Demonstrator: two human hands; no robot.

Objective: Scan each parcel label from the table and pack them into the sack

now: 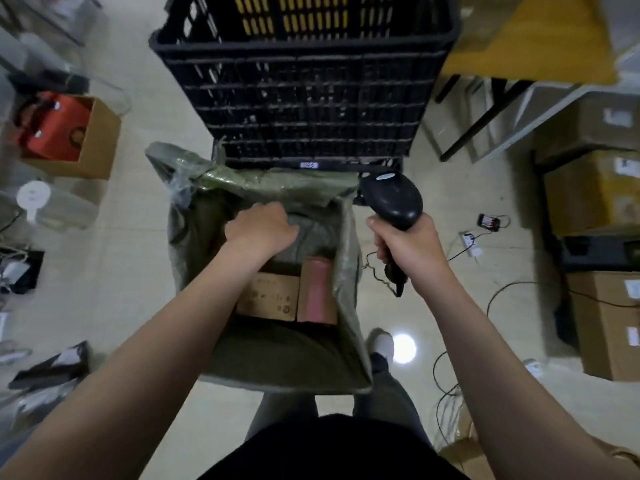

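A green woven sack (349,292) stands open on the floor in front of me. Inside it lie a brown cardboard parcel (273,299) and a parcel with pink tape (317,292). My left hand (261,228) reaches into the sack's mouth with its fingers curled over a grey-green parcel or fold (311,233); which of the two is unclear. My right hand (403,247) grips the handle of a black barcode scanner (393,199), held just right of the sack, head pointing away from me.
A big black plastic crate (301,81) stands right behind the sack. Cardboard boxes (602,323) are stacked on the right, cables and a power strip (471,240) lie on the floor. An open box with a red item (69,136) sits left. My foot (382,344) is beside the sack.
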